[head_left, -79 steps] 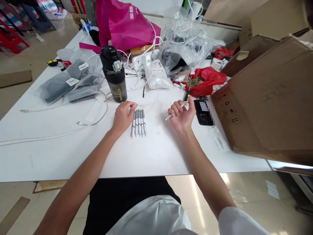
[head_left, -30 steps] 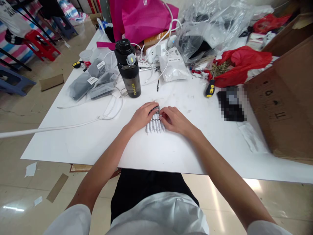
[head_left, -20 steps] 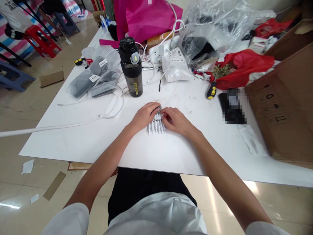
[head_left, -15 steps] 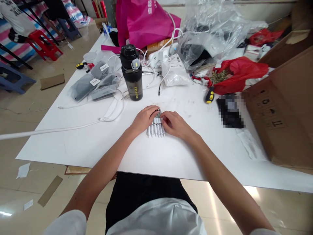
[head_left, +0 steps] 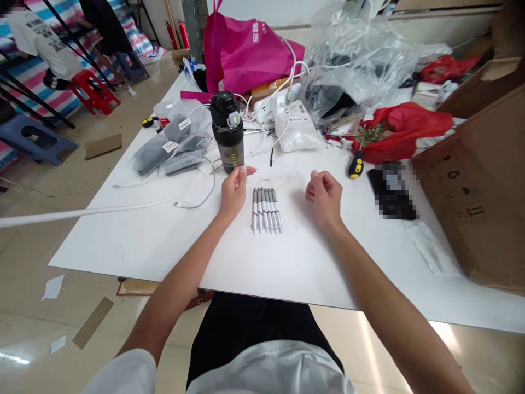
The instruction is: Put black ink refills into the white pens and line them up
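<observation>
Several white pens with grey grips (head_left: pixel 267 210) lie side by side in a row on the white table (head_left: pixel 164 246), tips pointing away from me. Left of the row is my left hand (head_left: pixel 235 192), holding nothing, its thumb and a finger stretched out apart, close to the base of a black bottle (head_left: pixel 228 131). To the right of the pens, my right hand (head_left: pixel 326 198) is raised with its fingers curled in and nothing visible in them. Neither hand touches the pens.
Grey packaged items (head_left: pixel 164 150) and white cables (head_left: pixel 123 209) lie at the left. Behind are a pink bag (head_left: pixel 246 54) and a white packet (head_left: pixel 296 128). A yellow-black screwdriver (head_left: pixel 356 165), a red bag (head_left: pixel 406 131) and a cardboard box (head_left: pixel 476 191) stand right. People sit at the far left.
Both hands have come off the pens and moved apart, the left one to the left and the right one to the right. The whole pen row is now uncovered. The view has shifted slightly.
</observation>
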A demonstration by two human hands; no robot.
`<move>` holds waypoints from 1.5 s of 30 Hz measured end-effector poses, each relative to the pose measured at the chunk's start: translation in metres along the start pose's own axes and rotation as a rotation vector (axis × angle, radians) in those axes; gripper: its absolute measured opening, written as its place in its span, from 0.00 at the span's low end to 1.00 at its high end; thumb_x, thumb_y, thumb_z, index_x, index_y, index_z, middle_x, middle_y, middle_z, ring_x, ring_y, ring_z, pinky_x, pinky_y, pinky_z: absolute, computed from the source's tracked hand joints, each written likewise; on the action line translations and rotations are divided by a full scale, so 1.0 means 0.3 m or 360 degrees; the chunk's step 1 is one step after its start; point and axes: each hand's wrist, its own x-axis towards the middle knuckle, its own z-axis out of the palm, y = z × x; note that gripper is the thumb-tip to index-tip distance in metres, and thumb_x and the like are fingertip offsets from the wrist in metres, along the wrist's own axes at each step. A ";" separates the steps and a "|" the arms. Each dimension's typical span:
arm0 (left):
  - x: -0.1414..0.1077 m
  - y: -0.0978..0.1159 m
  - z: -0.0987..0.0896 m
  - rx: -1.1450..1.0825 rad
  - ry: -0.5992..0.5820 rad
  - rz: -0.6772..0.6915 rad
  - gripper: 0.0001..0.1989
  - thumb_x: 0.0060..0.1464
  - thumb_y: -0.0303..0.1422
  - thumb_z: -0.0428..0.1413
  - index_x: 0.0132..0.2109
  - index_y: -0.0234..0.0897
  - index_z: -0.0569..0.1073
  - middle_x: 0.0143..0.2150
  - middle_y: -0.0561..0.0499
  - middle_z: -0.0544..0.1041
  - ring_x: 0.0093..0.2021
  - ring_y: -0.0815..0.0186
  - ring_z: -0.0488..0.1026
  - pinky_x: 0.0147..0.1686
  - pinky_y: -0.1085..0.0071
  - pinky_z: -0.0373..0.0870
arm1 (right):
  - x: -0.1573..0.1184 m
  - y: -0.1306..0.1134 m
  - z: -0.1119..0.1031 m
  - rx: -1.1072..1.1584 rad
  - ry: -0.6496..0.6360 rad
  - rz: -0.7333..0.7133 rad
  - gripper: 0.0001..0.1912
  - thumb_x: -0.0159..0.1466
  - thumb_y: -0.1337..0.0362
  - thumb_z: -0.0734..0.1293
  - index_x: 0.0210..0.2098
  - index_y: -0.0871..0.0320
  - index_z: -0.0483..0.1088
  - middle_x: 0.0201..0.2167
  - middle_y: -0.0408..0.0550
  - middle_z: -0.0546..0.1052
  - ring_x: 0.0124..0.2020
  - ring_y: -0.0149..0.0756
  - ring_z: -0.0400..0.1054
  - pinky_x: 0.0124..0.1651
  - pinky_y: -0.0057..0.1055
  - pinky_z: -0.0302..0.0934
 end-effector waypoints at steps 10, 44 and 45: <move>0.011 -0.001 0.005 -0.0274 0.0177 -0.0127 0.25 0.71 0.56 0.56 0.44 0.37 0.81 0.35 0.48 0.79 0.31 0.69 0.70 0.33 0.70 0.69 | 0.039 -0.035 -0.037 0.0579 0.0201 0.0316 0.40 0.55 0.46 0.83 0.25 0.52 0.46 0.18 0.30 0.44 0.19 0.24 0.35 0.20 0.29 0.34; -0.007 0.025 -0.050 0.1153 -0.0380 0.0223 0.24 0.63 0.45 0.63 0.22 0.41 0.68 0.19 0.53 0.70 0.23 0.65 0.60 0.31 0.64 0.51 | 0.031 -0.044 -0.013 0.0527 0.0241 0.0316 0.40 0.54 0.46 0.82 0.26 0.51 0.45 0.18 0.31 0.46 0.19 0.24 0.36 0.20 0.32 0.33; -0.008 0.022 -0.050 0.1155 -0.0414 0.0208 0.23 0.62 0.44 0.64 0.23 0.41 0.69 0.20 0.52 0.71 0.22 0.64 0.60 0.31 0.64 0.51 | 0.031 -0.045 -0.014 0.0518 0.0237 0.0307 0.40 0.55 0.45 0.82 0.26 0.51 0.44 0.18 0.31 0.46 0.19 0.24 0.36 0.20 0.32 0.33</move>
